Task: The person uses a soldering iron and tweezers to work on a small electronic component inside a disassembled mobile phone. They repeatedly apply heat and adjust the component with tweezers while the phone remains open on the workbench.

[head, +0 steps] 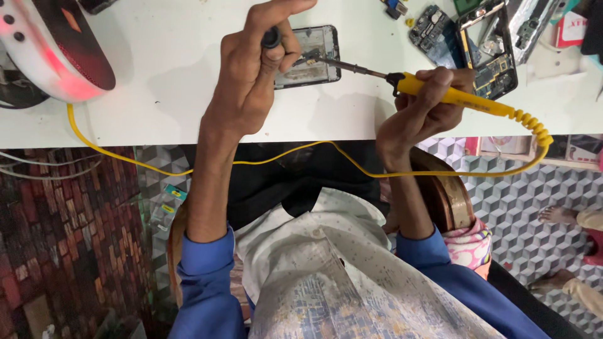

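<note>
My left hand [248, 81] pinches a small dark tool [271, 37] over an opened phone [321, 70] that lies on the white table [157, 94]. In my right hand [418, 107] is a yellow soldering iron [477, 102], gripped like a pen. Its metal tip [317, 59] rests on the upper part of the phone, right beside the fingers of my left hand. The iron's yellow cord [282, 154] coils off the handle and loops below the table edge to the left.
A round white and red device [56, 56] sits at the table's left end. Opened phones and circuit boards [487, 44] lie at the far right. Another person's bare feet [559, 216] rest on the patterned floor at right.
</note>
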